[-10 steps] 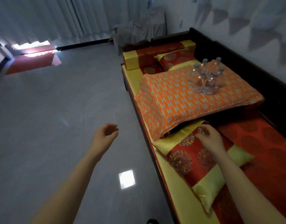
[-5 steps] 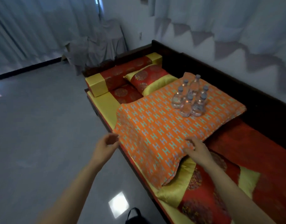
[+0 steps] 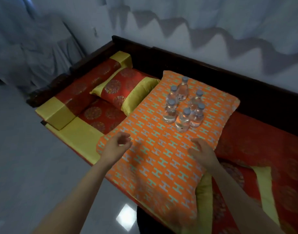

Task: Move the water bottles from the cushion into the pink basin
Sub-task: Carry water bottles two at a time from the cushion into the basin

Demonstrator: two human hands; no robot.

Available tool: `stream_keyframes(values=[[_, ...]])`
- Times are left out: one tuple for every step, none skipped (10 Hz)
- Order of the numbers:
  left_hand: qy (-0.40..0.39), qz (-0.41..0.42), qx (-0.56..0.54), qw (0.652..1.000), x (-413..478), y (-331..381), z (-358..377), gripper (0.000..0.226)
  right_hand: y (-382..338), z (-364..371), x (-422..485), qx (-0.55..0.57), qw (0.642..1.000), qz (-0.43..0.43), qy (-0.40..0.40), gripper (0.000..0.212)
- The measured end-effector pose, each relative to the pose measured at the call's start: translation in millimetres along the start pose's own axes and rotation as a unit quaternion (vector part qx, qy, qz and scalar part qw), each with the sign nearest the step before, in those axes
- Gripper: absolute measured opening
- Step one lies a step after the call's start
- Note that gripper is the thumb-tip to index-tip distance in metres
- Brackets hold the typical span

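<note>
Several clear water bottles (image 3: 182, 108) with pale caps stand upright in a tight cluster on the far part of a large orange cushion (image 3: 155, 159) patterned with H shapes. My left hand (image 3: 116, 146) hovers over the cushion's left near corner, fingers loosely curled and holding nothing. My right hand (image 3: 201, 152) is spread over the cushion's middle, a little short of the closest bottle (image 3: 182, 120). No pink basin is in view.
The cushion lies on a dark wooden daybed (image 3: 195, 58) with red and yellow bedding. A red and yellow pillow (image 3: 126, 92) sits left of the cushion, another (image 3: 246, 183) at the right. Grey floor (image 3: 35, 166) lies to the left; something dark (image 3: 143, 220) sits by the bed's near edge.
The view has swung right and closer to the cushion. Both hands have moved forward from the near edge onto the cushion, towards the bottles.
</note>
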State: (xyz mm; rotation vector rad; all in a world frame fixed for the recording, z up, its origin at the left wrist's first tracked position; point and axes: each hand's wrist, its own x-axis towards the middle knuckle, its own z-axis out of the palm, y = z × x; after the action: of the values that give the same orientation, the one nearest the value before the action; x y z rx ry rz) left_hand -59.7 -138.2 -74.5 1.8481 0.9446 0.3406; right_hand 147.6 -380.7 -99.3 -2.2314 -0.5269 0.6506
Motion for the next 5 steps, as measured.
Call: stream_keyframes(values=[[-0.027, 0.0, 0.007, 1.0, 46.2, -1.5, 11.8, 0.022, -4.2, 12.0, 31.4, 0.02, 0.999, 0.035, 0.016, 0.048], [-0.08, 0.004, 0.031, 0.996, 87.5, -3.1, 24.7, 0.03, -16.6, 18.2, 55.5, 0.022, 0.996, 0.071, 0.045, 0.052], [-0.126, 0.02, 0.056, 0.99, 123.6, -2.6, 37.1, 0.052, -28.7, 27.3, 76.3, 0.034, 0.994, 0.083, 0.062, 0.059], [-0.164, 0.045, 0.078, 0.982, 150.9, -0.1, 52.2, 0.084, -37.8, 31.2, 89.3, 0.05, 0.991, 0.089, 0.084, 0.066], [-0.206, 0.065, 0.123, 0.969, 179.8, 0.1, 73.2, 0.116, -37.2, 39.8, 110.0, 0.031, 0.988, 0.098, 0.115, 0.07]])
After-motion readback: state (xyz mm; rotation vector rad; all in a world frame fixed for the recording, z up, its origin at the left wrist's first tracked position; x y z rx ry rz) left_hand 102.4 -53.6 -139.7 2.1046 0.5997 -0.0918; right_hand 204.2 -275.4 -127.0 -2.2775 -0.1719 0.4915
